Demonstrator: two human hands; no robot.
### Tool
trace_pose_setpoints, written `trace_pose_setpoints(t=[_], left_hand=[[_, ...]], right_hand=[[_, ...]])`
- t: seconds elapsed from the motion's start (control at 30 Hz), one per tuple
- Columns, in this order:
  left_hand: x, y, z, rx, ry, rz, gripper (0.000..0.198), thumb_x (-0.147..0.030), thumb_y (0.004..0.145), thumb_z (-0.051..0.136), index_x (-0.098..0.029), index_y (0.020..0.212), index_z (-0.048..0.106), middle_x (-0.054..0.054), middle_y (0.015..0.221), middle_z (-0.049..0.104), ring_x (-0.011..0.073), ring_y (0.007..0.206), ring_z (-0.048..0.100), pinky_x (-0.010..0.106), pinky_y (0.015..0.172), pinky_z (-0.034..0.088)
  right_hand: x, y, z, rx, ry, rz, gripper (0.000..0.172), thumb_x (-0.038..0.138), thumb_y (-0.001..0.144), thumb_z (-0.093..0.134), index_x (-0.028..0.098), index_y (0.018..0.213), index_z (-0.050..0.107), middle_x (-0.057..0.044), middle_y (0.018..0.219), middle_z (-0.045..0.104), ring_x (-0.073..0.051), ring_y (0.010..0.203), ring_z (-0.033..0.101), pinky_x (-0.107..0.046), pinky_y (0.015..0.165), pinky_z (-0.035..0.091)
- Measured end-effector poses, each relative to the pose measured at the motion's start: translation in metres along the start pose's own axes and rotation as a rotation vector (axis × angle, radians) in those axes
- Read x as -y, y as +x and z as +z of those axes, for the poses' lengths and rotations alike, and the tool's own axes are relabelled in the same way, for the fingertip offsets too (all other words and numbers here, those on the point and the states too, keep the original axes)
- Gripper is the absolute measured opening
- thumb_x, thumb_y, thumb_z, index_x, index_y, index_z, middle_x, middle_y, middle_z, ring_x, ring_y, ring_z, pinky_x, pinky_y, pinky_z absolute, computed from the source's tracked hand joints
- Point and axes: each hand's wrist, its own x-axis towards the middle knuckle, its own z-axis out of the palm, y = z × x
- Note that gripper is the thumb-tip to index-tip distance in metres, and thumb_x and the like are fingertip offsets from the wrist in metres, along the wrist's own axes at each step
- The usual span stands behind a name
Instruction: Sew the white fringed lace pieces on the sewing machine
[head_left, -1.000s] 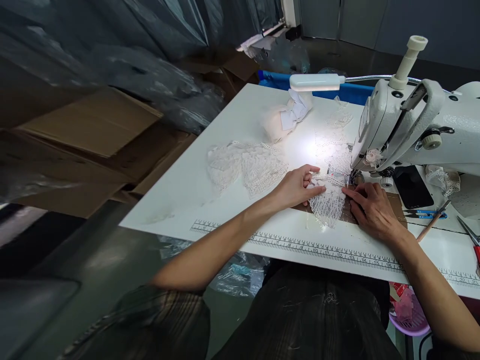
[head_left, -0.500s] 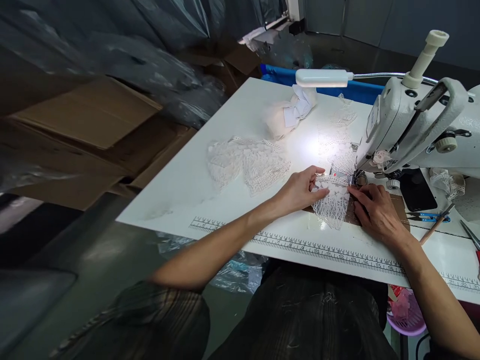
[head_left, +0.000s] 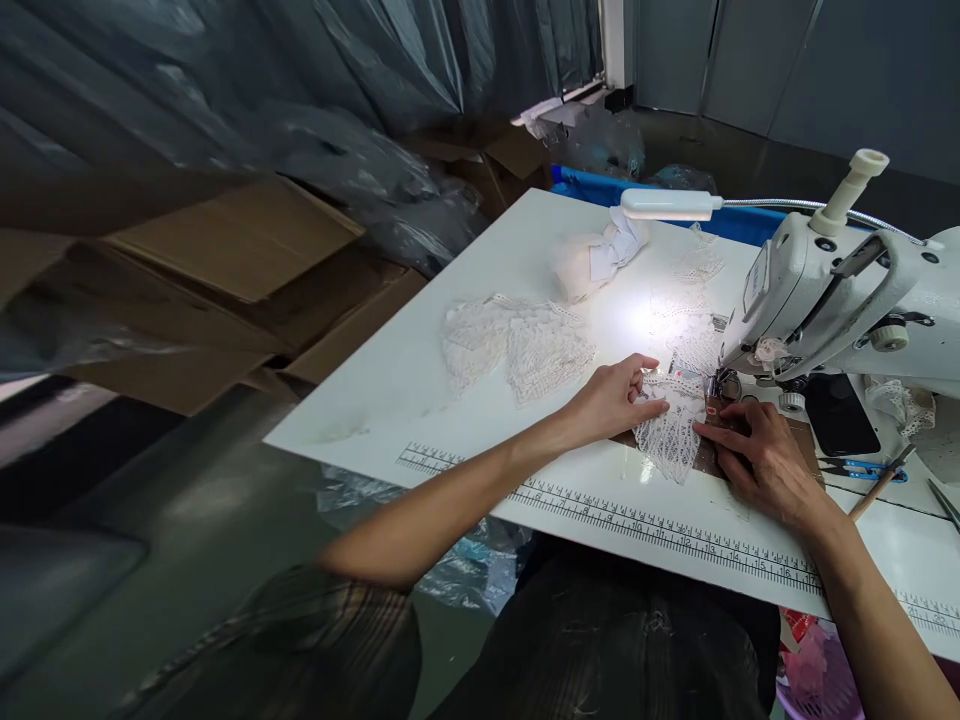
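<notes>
On the tabletop point(head_left: 390, 400), by the sewing machine point(head_left: 769, 290): white lace point(head_left: 670, 445)
Left grip point(head_left: 611, 402): thumb and forefinger parted; can't tell if pinching
Right grip point(head_left: 772, 465): loosely spread, fingertip at lace
Lace edge: best guided flat, untugged

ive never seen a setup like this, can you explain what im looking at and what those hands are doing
There is no robot here: these are a person's two bare hands. The picture comes from a camera worn on their head, looking forward and down.

The white machine on the right is a sewing machine, with a lamp shining on the white table.

Next to the machine's metal foot lies a white lace piece. The left hand has its thumb over one edge; whether it pinches the lace is hard to tell. The right hand reaches a fingertip to the opposite edge.

More lace lies farther left. A black phone and blue-handled snips lie on the right. A ruler scale runs along the near edge.
</notes>
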Motion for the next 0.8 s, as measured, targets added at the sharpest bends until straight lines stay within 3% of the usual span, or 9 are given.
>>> trace_pose_setpoints(t=[0.27, 0.4, 0.47, 0.57, 0.7, 0.8], left_hand=[[-0.003, 0.000, 0.001, -0.033, 0.014, 0.003, 0.058, -0.034, 0.081, 0.070, -0.009, 0.130, 0.050, -0.006, 0.069, 0.047, 0.0121, 0.062, 0.048, 0.025, 0.056, 0.038], [0.002, -0.002, 0.000, -0.062, 0.085, 0.058, 0.060, -0.037, 0.082, 0.070, -0.012, 0.132, 0.049, -0.003, 0.075, 0.053, 0.0107, 0.060, 0.049, 0.023, 0.054, 0.039], [0.004, -0.002, -0.002, -0.172, 0.214, 0.153, 0.053, -0.038, 0.085, 0.067, -0.015, 0.130, 0.052, 0.002, 0.087, 0.058, 0.0106, 0.061, 0.052, 0.022, 0.052, 0.039], [0.001, 0.001, -0.003, -0.268, 0.507, 0.439, 0.028, -0.035, 0.094, 0.053, -0.017, 0.112, 0.063, 0.008, 0.102, 0.062, 0.0156, 0.074, 0.057, 0.023, 0.051, 0.038], [-0.012, 0.016, 0.003, 0.026, 0.771, 0.859, 0.025, -0.024, 0.097, 0.045, -0.016, 0.096, 0.068, 0.011, 0.106, 0.067, 0.0210, 0.090, 0.059, 0.034, 0.073, 0.046], [-0.018, 0.028, 0.008, 0.136, 0.887, 0.957, 0.026, -0.024, 0.097, 0.044, -0.012, 0.100, 0.067, 0.015, 0.109, 0.067, 0.0229, 0.091, 0.058, 0.037, 0.079, 0.042]], right_hand=[[0.000, -0.001, 0.001, -0.022, 0.010, -0.009, 0.037, 0.019, 0.092, 0.049, 0.031, 0.120, 0.070, -0.010, 0.112, 0.058, -0.025, 0.100, 0.052, -0.045, 0.087, 0.049], [0.000, -0.001, 0.003, -0.024, -0.003, -0.001, 0.036, 0.019, 0.092, 0.051, 0.032, 0.120, 0.070, -0.010, 0.112, 0.058, -0.025, 0.099, 0.052, -0.045, 0.087, 0.049], [0.000, -0.001, 0.003, -0.026, -0.004, 0.001, 0.037, 0.019, 0.092, 0.051, 0.033, 0.121, 0.069, -0.010, 0.112, 0.058, -0.025, 0.098, 0.052, -0.045, 0.087, 0.048], [0.001, -0.001, 0.002, -0.016, 0.001, 0.014, 0.038, 0.021, 0.092, 0.050, 0.035, 0.123, 0.068, -0.009, 0.112, 0.059, -0.025, 0.098, 0.051, -0.045, 0.086, 0.048], [0.003, 0.000, 0.000, 0.006, -0.015, 0.035, 0.040, 0.020, 0.091, 0.050, 0.035, 0.125, 0.067, -0.010, 0.112, 0.059, -0.026, 0.099, 0.051, -0.045, 0.087, 0.047], [0.004, 0.001, -0.001, 0.024, -0.030, 0.041, 0.041, 0.020, 0.090, 0.050, 0.035, 0.125, 0.067, -0.010, 0.112, 0.059, -0.026, 0.099, 0.050, -0.046, 0.087, 0.047]])
